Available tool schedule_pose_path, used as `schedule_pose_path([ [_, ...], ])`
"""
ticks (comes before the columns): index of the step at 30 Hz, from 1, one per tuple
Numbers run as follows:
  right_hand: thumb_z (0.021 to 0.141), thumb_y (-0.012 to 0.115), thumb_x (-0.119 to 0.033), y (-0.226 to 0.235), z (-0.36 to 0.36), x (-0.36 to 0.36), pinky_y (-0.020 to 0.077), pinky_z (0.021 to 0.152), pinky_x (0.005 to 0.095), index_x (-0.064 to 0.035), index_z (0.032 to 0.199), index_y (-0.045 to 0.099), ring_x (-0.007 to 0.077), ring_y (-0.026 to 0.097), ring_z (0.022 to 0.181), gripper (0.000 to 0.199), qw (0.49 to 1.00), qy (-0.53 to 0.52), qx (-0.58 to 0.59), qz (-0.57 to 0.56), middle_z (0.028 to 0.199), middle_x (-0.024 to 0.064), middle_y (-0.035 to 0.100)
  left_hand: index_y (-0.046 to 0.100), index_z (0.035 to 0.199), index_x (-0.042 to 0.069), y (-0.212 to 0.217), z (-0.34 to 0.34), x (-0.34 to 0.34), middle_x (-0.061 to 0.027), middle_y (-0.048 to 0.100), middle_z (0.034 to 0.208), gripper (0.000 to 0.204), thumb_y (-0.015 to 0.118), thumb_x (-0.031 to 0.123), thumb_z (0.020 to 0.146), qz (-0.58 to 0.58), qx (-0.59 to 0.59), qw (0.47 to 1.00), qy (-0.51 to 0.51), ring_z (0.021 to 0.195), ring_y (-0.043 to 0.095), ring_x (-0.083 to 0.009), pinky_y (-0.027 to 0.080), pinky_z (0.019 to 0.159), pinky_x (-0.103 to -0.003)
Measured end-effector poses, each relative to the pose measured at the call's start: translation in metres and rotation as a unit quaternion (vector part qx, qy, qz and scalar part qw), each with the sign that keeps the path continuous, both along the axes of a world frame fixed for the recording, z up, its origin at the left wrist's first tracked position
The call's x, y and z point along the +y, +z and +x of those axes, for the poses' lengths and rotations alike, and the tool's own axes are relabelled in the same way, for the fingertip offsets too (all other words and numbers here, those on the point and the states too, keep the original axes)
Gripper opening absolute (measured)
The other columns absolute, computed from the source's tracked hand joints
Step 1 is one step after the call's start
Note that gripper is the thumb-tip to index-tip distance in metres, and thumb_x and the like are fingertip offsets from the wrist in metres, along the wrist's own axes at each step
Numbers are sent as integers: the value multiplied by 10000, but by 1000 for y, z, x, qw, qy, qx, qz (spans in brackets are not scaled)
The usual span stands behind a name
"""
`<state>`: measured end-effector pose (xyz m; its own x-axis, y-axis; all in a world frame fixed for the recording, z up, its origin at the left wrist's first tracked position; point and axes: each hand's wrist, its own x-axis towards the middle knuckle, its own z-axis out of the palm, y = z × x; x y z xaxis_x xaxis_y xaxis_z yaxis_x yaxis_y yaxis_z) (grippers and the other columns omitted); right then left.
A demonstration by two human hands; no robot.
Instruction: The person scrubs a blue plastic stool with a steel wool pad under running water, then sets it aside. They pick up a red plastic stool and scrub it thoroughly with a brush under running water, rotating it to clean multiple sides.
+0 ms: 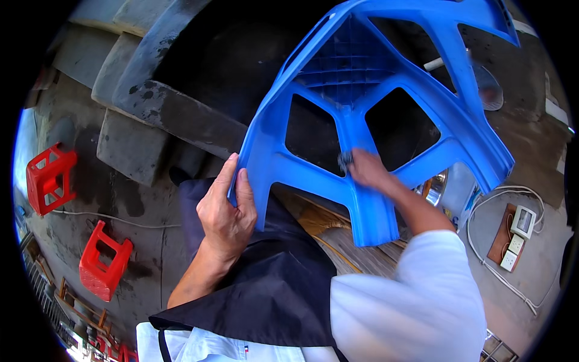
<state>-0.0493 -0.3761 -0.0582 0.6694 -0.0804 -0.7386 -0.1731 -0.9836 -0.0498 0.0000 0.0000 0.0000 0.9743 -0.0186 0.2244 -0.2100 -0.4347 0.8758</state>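
Observation:
A big blue plastic stool [356,133] is tipped in front of me, its ribbed hollow underside and open legs turned my way. The edge of one leg at the left is gripped by my left hand [226,211], the thumb on the inner side and the fingers along the outside. My right hand [369,169], slightly blurred, is closed against the middle leg. From its fingers pokes a small grey, scrubber-like wad [344,161]; most of it is hidden.
Beyond the stool is a dark basin with a concrete rim [187,111]. Two red stools [105,262] stand on the floor at the left. On the right are a socket board [512,238], a looped white cable [473,253] and a shiny metal bowl [435,187].

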Motion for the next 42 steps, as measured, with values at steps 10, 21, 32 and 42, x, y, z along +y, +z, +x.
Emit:
schedule_pose_path([
  [10, 847, 607, -85, -92, 41, -44, 416, 977, 573, -38, 1100, 572, 450, 585, 1139, 260, 990, 30, -130, -48, 1162, 234, 638, 657, 1261, -33, 6, 2, 3, -187, 754, 1020, 274, 631, 7, 992, 31, 14, 999, -21, 867, 742, -199, 582, 796, -298],
  [21, 823, 668, -93, 69, -72, 31, 484, 889, 527, -60, 1058, 635, 446, 588, 1046, 240, 992, -33, -90, 81, 1082, 232, 610, 662, 1207, -71, 5, 5, -1, -192, 733, 843, 275, 676, -44, 934, 5, -33, 999, -11, 641, 724, -200, 555, 573, -281],
  [32, 743, 662, -83, 80, -92, 43, 457, 879, 550, -67, 1029, 634, 433, 586, 1076, 288, 990, 5, -104, 91, 1052, 208, 622, 679, 1220, -18, 8, -5, -7, -134, 718, 782, 233, 640, 31, 995, -8, 19, 1000, 0, 662, 665, -116, 549, 617, -283],
  [42, 740, 709, -113, 122, -89, 27, 398, 940, 464, -43, 1038, 693, 366, 611, 1068, 306, 993, 94, 35, 63, 1050, 178, 695, 671, 1222, -24, 0, -13, -14, -149, 723, 789, 251, 660, 22, 976, -2, -3, 1000, 0, 611, 670, -129, 528, 551, -267],
])
